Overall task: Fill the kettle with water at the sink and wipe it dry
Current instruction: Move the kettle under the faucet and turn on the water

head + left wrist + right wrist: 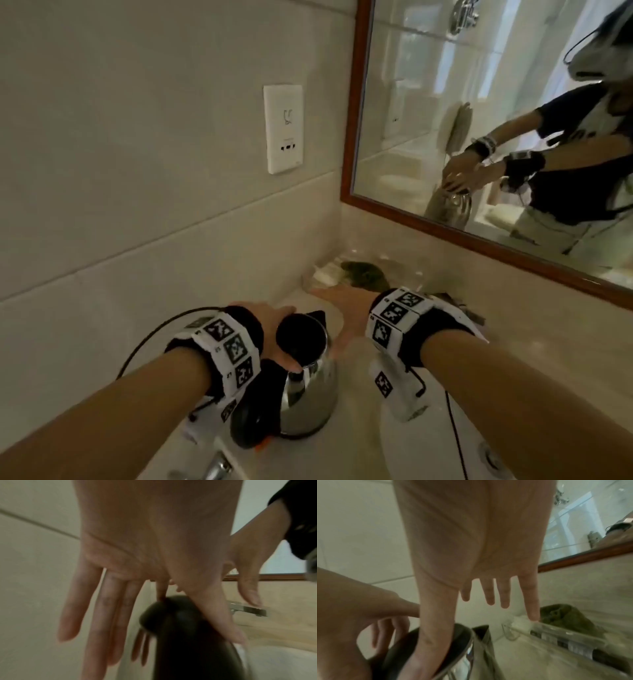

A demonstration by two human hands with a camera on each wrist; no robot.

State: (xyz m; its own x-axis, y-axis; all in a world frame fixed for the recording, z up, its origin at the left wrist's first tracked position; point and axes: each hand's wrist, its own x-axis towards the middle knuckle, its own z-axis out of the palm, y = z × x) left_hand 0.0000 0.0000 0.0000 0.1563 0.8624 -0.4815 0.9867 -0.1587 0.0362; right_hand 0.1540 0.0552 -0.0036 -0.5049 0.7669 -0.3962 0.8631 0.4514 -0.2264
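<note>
**Both hands spread over the kettle lid, back-left corner of the counter**

Left hand (274, 329): palm down, fingers (96, 615) straight and fanned past the far-left side of the round black plastic lid (301, 337). Thumb lies along the lid's near edge. Nothing gripped; the hand is wide and flat.

Right hand (346, 315): also palm down, fingers (489, 592) straight and spread, reaching beyond the kettle toward the back wall. Thumb runs down onto the lid rim from the right. Wide, holding nothing.

Both wrists wear black bands with white blocks of square black-and-white markers.

Kettle: polished stainless-steel electric kettle (308, 401), conical body widening to the base, black spout pointing toward the back wall, thick black handle (246, 421) on the near side. It stands upright on the pale stone counter (534, 346), near the left wall. Lid closed; contents cannot be seen. A thin black cord (150, 339) loops out to its left.

Behind the kettle, in the back corner: a clear glass tray (404, 274) holding a dark green crumpled lump (366, 274) and something white; exact items unclear.

Chrome tap (215, 469) at the near edge. White wall socket plate (283, 128) on the beige tiled wall. Wood-framed mirror (356, 102) above the back edge.
</note>
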